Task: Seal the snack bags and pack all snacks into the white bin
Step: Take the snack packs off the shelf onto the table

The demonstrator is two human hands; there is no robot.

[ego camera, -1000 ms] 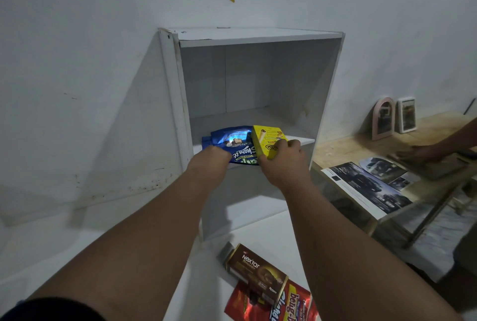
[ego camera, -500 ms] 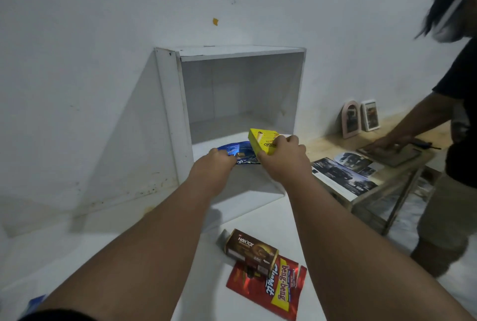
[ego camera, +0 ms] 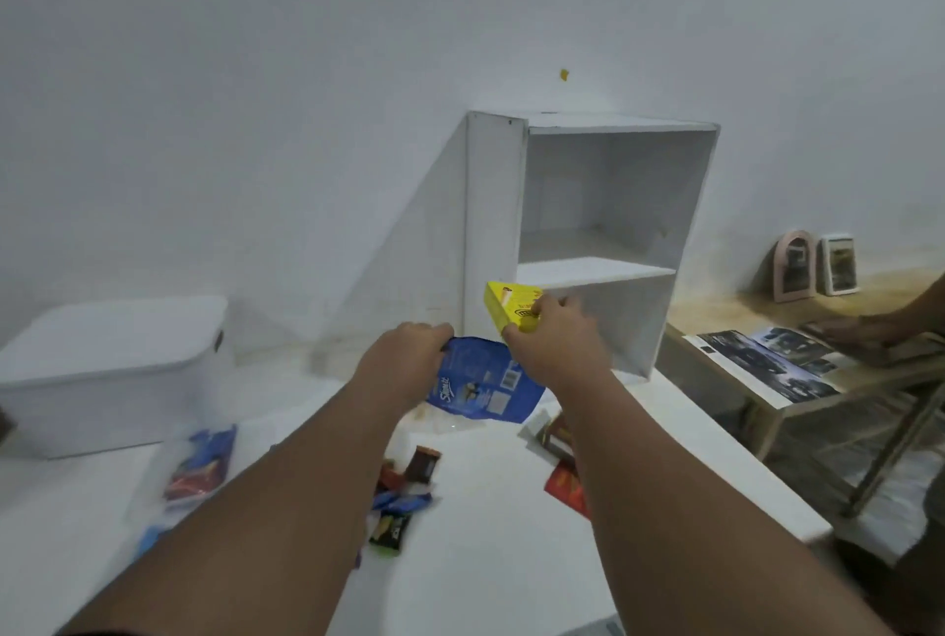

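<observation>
Near the middle of the frame the left hand (ego camera: 404, 362) was closed on the top edge of a blue snack bag (ego camera: 483, 387), which hung tilted above the white bench (ego camera: 491, 548). Just right of it, the right hand (ego camera: 555, 341) pinched a yellow box (ego camera: 503, 310) between thumb and fingers, holding it up in front of the white shelf unit (ego camera: 588, 241), whose compartments stood behind both hands. The white bin (ego camera: 110, 369) sat at the left edge of the frame, lid on, well apart from the held snacks. On the bench below the arms lay loose snacks: a cluster of small dark and blue wrappers (ego camera: 401, 497) between the forearms, a clear bag with blue and red packets (ego camera: 197, 469) to the lower left, and a red packet (ego camera: 565, 487) partly hidden by the right forearm. At the right, a wooden side table (ego camera: 797, 382) carried printed sheets (ego camera: 767, 362) and two small frames (ego camera: 815, 269), with another person's hand (ego camera: 864, 331) resting on it.
</observation>
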